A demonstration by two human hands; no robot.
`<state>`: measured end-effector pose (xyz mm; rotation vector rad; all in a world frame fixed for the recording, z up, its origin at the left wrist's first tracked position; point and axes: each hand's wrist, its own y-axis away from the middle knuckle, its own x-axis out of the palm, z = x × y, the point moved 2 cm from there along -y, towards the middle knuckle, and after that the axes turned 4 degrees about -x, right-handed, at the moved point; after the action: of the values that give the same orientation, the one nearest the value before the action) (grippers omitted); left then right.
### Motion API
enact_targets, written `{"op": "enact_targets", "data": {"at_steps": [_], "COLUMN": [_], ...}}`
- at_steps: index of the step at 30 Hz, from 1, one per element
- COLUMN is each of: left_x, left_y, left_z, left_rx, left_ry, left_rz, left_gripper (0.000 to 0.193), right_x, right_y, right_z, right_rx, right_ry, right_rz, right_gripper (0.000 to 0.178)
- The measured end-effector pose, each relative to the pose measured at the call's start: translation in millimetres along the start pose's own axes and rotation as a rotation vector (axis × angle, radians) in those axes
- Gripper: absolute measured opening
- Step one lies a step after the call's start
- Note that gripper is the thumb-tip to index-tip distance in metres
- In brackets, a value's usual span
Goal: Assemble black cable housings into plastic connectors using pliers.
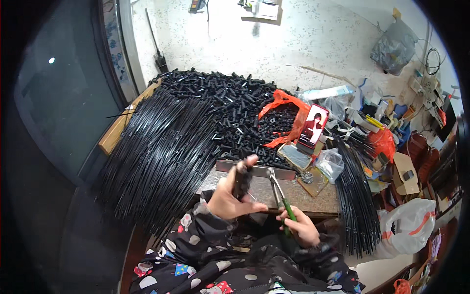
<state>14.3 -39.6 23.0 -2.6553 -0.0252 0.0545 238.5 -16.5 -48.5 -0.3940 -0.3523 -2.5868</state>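
Observation:
My left hand (226, 197) is raised over the front edge of the stone-topped table (215, 182), closed round a small bunch of dark pieces (242, 182); blur hides their exact shape. To its right, my right hand (304, 230) grips long-nosed pliers (287, 209) by their green handles. The metal jaws point up and away from me, apart from the left hand. Beyond both hands a heap of short black tube-like parts (235, 98) covers the table. Many long thin black rods (161, 157) lie in a thick sheaf at the left.
A low metal strip (286, 174) edges the heap. Right of it are an open red bag (280, 97) of small black parts, a propped phone (314, 126) and a clear plastic bag (330, 164). More black rods (355, 206) hang over the right edge, beside a white bag (409, 228).

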Motion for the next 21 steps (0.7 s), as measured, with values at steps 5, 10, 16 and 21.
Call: {"op": "enact_targets", "data": {"at_steps": [5, 10, 16, 21], "left_x": [-19, -23, -28, -17], "left_y": [-1, -2, -8, -1], "left_z": [7, 5, -2, -7], "left_rx": [0.073, 0.140, 0.295, 0.002], "left_ry": [0.055, -0.201, -0.242, 0.212], "left_rz": [-0.203, -0.293, -0.136, -0.055], "left_gripper": [0.112, 0.106, 0.102, 0.100], "right_x": [44, 51, 48, 31], "right_y": [40, 37, 28, 22], "right_z": [68, 77, 94, 20], "right_rx": [-0.967, -1.227, -0.994, 0.255], "right_ry": [1.417, 1.793, 1.277, -0.279], "right_rz": [0.002, -0.122, 0.259, 0.576], "right_gripper": [0.024, 0.020, 0.022, 0.031]}}
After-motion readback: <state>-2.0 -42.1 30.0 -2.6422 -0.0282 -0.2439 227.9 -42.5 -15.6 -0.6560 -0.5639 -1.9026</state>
